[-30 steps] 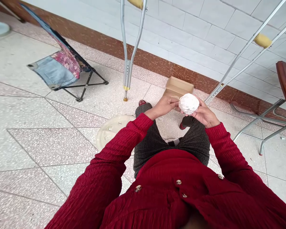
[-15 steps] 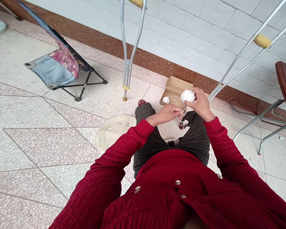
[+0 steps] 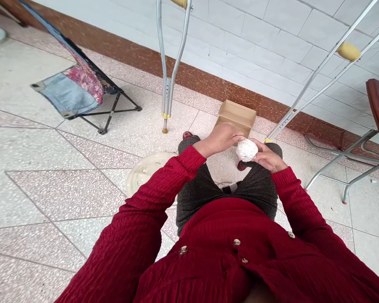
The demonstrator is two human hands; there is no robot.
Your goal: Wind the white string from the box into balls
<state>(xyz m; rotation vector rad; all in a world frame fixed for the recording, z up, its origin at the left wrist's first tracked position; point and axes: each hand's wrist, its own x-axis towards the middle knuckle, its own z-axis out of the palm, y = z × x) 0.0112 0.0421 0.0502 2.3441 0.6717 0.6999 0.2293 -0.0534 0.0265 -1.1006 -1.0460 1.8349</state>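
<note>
A white ball of yarn [image 3: 246, 150] is held between my knees by my right hand [image 3: 268, 158], whose fingers wrap its right side. My left hand [image 3: 222, 138] is closed in a pinch at the ball's upper left; the strand between its fingertips is barely visible. Just beyond my hands an open cardboard box [image 3: 238, 112] rests on the floor by the wall. My left hand covers much of the box's inside, so the smaller ball and loose yarn in it are hidden.
A crutch [image 3: 168, 90] leans on the wall ahead, another crutch [image 3: 318, 69] to the right. A folding chair [image 3: 78, 90] stands at left, a metal-legged chair [image 3: 377, 122] at right. A round plastic stool [image 3: 135, 179] is beside my left leg.
My right hand has brought the yarn ball down and nearer to me. My left hand has moved up beside it, over the box. The small knotted yarn end that hung below is out of sight.
</note>
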